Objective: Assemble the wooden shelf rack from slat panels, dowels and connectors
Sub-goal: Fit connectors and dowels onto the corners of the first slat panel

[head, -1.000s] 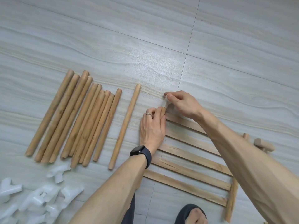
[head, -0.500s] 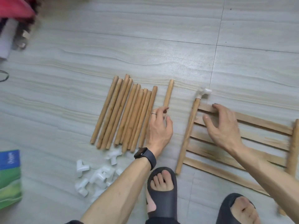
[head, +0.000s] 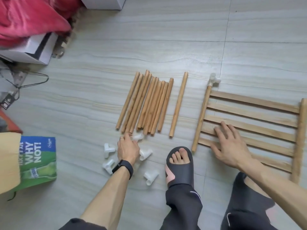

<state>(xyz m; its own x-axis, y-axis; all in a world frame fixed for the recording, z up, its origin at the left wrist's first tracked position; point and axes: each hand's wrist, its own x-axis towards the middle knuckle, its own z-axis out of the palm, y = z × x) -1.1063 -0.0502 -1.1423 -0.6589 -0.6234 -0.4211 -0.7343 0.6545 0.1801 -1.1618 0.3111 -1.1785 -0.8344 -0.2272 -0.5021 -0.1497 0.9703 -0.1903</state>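
Slat panel (head: 252, 101) flat on the floor (head: 99, 80), with a fitted connector (head: 214, 81) on the far end of its left rail. The right hand (head: 230, 146) rests on the near slats, fingers straight and spread. The loose connectors (head: 108, 149) lie under and around the left hand (head: 128, 150), whose fingers bend onto one, grip unconfirmed. Half a second earlier this hand lay beside the dowels (head: 149, 103), and the right hand sat higher on the panel.

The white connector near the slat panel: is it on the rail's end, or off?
On. The white connector caps the far end of the rail of the slat panel; the rail's near end is bare.
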